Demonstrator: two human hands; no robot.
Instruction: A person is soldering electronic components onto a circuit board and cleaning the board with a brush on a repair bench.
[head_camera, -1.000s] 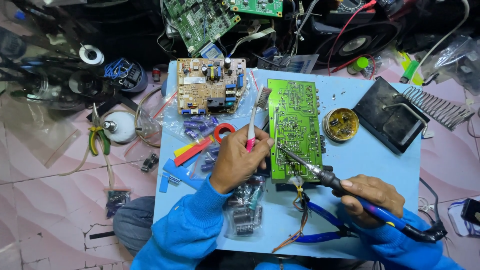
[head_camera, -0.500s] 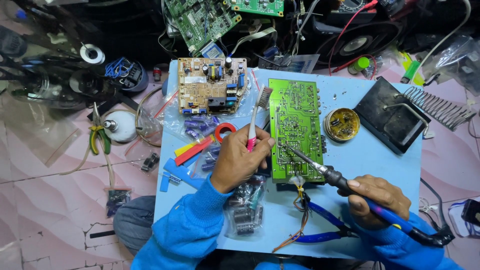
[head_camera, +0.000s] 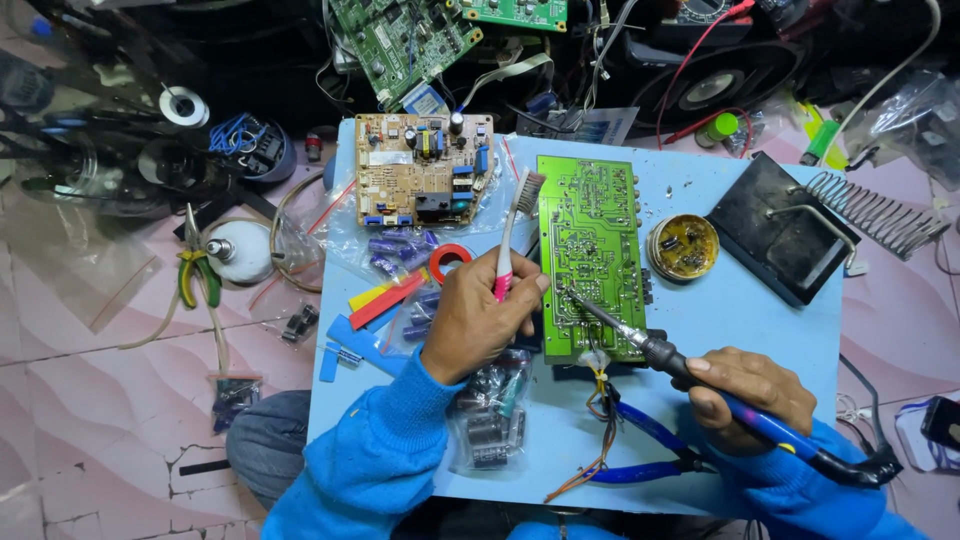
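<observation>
Gripping toothbrush (head_camera: 512, 232) in left hand (head_camera: 480, 318), soldering iron (head_camera: 700, 372) in right hand (head_camera: 748, 388), over green board (head_camera: 588, 240)

Person seen from above: both arms in bright blue long sleeves of soft knit with ribbed cuffs ending at the wrists; left hand (head_camera: 478, 318) and right hand (head_camera: 748, 388) bare, without gloves; grey trousers at one knee.

This is looking like an electronics repair workshop: circuit boards (head_camera: 588, 255) are lying across a light blue table (head_camera: 760, 340), a tin of flux (head_camera: 684, 246) and a soldering-iron stand (head_camera: 800, 235) are sitting alongside, and cables and pliers (head_camera: 197, 272) are spreading over the tiled floor (head_camera: 90, 400).
</observation>
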